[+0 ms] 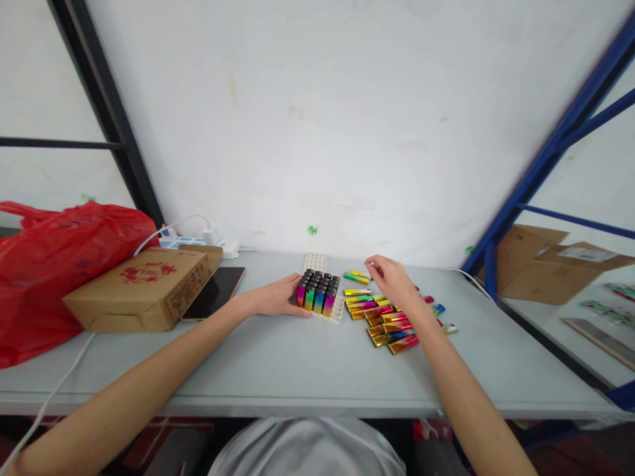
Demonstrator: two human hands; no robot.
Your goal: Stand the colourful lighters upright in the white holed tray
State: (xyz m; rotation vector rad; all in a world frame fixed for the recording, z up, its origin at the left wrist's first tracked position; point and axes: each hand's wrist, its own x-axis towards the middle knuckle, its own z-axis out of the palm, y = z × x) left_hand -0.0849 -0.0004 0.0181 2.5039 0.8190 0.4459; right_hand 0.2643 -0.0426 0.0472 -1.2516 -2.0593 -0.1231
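Observation:
A white tray (pixel 338 311) with rows of round holes holds a block of upright lighters (pixel 317 297), rainbow metallic with black tops. My left hand (pixel 278 295) grips the left side of this block, thumb along the front and fingers behind. Bare holes of the tray show along its right edge. To the right lies a pile of loose lighters (pixel 381 317) in shiny gold, red, yellow and blue. Over the far side of that pile is my right hand (pixel 391 277), its fingers curled together; whatever is between the fingertips cannot be made out.
A white holed piece (pixel 315 262) lies behind the block. At left are a black phone or tablet (pixel 215 294), a brown cardboard box (pixel 143 284), a red plastic bag (pixel 64 264) and a power strip (pixel 228 248). A blue metal frame (pixel 546 172) rises at right.

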